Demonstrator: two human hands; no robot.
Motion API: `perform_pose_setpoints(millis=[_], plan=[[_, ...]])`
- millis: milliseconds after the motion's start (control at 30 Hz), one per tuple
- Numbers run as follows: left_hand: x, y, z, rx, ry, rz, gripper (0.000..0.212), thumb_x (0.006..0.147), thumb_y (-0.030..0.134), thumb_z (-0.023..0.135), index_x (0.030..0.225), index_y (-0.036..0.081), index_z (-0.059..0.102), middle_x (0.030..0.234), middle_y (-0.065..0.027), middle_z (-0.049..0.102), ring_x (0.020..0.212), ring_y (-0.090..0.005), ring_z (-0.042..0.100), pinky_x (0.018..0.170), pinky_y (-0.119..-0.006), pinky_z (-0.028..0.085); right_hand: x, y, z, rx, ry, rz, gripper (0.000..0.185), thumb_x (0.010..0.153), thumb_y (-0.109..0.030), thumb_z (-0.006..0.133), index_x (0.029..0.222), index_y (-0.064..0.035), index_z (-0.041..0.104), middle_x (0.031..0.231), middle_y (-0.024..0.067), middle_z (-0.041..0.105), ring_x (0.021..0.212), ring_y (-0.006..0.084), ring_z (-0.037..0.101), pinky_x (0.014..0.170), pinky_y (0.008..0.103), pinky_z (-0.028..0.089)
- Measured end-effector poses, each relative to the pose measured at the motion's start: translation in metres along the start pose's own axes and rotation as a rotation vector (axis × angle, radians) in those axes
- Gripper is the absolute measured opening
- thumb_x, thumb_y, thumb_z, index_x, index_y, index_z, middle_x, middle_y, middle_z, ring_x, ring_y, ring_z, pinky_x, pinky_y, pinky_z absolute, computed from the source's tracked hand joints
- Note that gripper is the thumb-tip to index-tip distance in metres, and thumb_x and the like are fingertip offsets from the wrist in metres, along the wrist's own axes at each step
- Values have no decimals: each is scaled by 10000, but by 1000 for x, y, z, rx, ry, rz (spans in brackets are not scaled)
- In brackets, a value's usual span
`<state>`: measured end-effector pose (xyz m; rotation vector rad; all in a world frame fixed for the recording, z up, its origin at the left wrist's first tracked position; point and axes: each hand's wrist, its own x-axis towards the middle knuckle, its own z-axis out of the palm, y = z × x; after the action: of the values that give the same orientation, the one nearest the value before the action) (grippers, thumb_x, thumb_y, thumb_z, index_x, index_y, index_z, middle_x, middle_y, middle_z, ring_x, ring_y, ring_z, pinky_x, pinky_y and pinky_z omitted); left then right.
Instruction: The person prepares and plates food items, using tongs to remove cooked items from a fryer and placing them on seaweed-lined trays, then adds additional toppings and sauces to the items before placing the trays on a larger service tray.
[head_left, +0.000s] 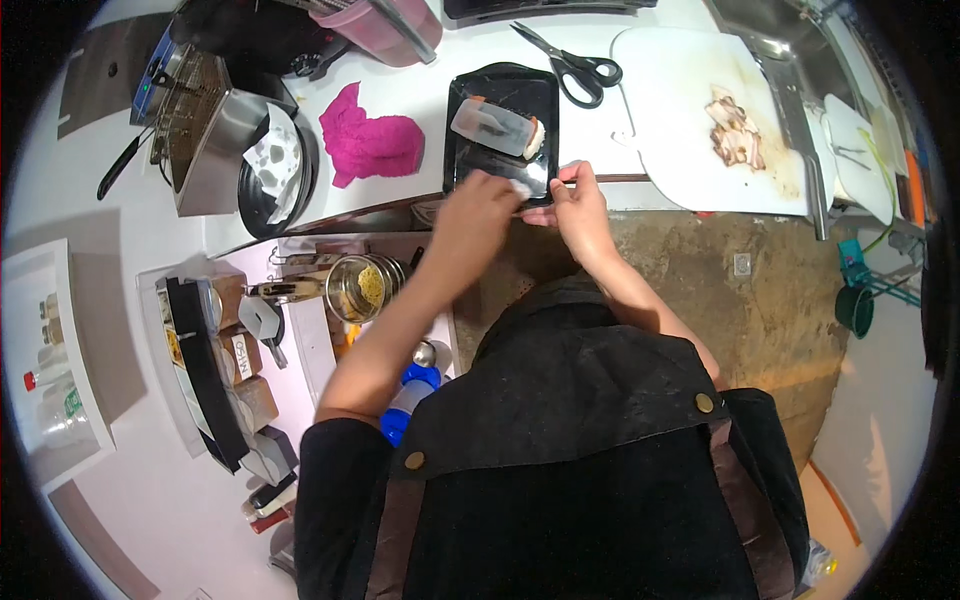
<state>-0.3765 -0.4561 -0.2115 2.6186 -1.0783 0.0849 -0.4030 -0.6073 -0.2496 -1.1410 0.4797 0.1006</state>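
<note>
A black rectangular tray (501, 81) lies at the counter's front edge. On it a translucent plastic mould (491, 127) lies slantwise, with something white and orange showing at its right end. My left hand (484, 206) is over the tray's near left part, its fingers bunched at a small white piece (520, 189) that is blurred. My right hand (576, 202) grips the tray's near right corner between thumb and fingers.
Black-handled scissors (581, 71) lie right of the tray. A white cutting board (675, 112) bears cut meat pieces (736, 133) and a long knife (806, 142). Left are a pink cloth (375, 142), dark pans (259, 214) and a metal fryer (217, 150).
</note>
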Motion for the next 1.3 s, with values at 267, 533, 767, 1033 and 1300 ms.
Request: perform_pose_setpoints(millis=[267, 533, 767, 1033, 1300], plan=[[-8, -19, 1, 77, 116, -203, 263, 679, 27, 568, 921, 50, 669, 929, -74, 646, 891, -254, 566, 778, -347, 477, 13, 1, -4, 73, 32, 11, 89, 932, -15, 392, 982, -5, 320, 778, 137, 500, 619, 275, 655, 550, 330, 573], [-8, 31, 31, -155, 278, -217, 190, 674, 62, 590, 861, 57, 623, 901, -58, 593, 897, -242, 529, 788, -340, 443, 7, 16, -15, -43, -89, 1, 106, 929, -91, 471, 1002, -54, 404, 835, 86, 511, 687, 212, 616, 622, 301, 552], [-149, 30, -23, -483, 542, -1076, 60, 744, 107, 545, 724, 57, 570, 752, -89, 572, 665, -190, 570, 597, -329, 458, 30, 22, -7, 59, -210, -23, 196, 951, -132, 427, 930, 62, 446, 918, 181, 576, 887, 331, 617, 878, 445, 511], [-576, 99, 50, 339, 1334, -2290, 210, 860, 214, 496, 906, 46, 614, 812, -123, 642, 706, -220, 600, 609, -367, 489, -19, 48, -14, -310, 8, -182, 344, 947, -298, 394, 1121, -2, 378, 1063, 191, 530, 860, 357, 603, 751, 443, 538], [-858, 153, -34, 191, 1094, -2335, 413, 825, 337, 608, 1053, -6, 638, 969, -198, 652, 882, -251, 624, 788, -344, 465, -69, 171, -24, -559, -151, 7, 261, 919, -218, 417, 1162, -124, 407, 1113, 170, 540, 802, 360, 619, 592, 442, 545]])
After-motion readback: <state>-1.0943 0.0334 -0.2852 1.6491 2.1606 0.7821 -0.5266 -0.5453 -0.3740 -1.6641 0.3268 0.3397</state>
